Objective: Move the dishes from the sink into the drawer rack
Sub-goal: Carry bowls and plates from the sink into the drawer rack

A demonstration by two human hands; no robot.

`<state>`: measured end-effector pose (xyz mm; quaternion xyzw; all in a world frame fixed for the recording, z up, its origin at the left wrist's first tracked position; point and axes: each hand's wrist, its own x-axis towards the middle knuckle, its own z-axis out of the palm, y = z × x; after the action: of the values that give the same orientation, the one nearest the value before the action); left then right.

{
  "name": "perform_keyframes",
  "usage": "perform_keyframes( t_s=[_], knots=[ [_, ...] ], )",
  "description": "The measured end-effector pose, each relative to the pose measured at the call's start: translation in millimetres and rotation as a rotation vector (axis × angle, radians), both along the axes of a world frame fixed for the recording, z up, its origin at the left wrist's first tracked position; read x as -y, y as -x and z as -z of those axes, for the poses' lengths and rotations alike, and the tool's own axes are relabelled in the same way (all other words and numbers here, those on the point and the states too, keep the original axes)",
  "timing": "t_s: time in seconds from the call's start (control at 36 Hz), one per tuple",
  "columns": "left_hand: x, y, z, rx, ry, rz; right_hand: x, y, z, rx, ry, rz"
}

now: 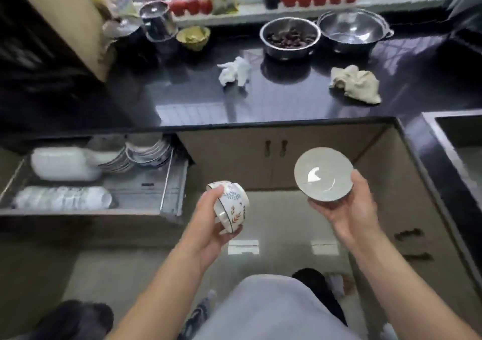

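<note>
Left hand point(208, 225) grips patterned bowl point(232, 206); right hand point(341, 206) cups grey bowl point(323, 175) (underside hidden).

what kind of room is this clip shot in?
Almost certainly a home kitchen: a dark countertop carrying steel pots, a sink at the right edge, and an open drawer rack stacked with plates and bowls under the counter.

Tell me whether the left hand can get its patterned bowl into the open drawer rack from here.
Probably yes. The left hand holds the patterned bowl just right of the open drawer rack, nothing lies between them, and bare rack shows at its right end.
</note>
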<state>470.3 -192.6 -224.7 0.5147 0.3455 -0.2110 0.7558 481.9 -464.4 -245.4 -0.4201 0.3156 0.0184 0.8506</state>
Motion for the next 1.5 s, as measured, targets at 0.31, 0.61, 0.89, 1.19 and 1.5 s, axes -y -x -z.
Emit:
perform_keyframes(
  t_s=[0.31, 0.61, 0.89, 1.19, 1.5],
  knots=[
    [-276.6, 138.3, -12.4, -0.055, 0.042, -0.629, -296.2, 29.8, 12.7, -0.200, 0.062, -0.405],
    [-364.7, 122.7, 18.9, -0.096, 0.187, -0.812, -427.3, -17.5, 31.3, -0.229, 0.206, -0.542],
    [-490.3, 23.4, 42.0, -0.101, 0.043, -0.751, -514.9, -116.2, 88.5, -0.390, 0.353, -0.628],
    [-593.0, -74.1, 95.7, -0.159, -0.139, -0.588, -628.8, -161.5, 141.3, -0.513, 0.457, -0.843],
    [-678.9, -149.7, 203.7, -0.119, -0.466, 0.029, -683.5, -150.6, 208.4, -0.772, 0.569, -0.706]
  ],
)
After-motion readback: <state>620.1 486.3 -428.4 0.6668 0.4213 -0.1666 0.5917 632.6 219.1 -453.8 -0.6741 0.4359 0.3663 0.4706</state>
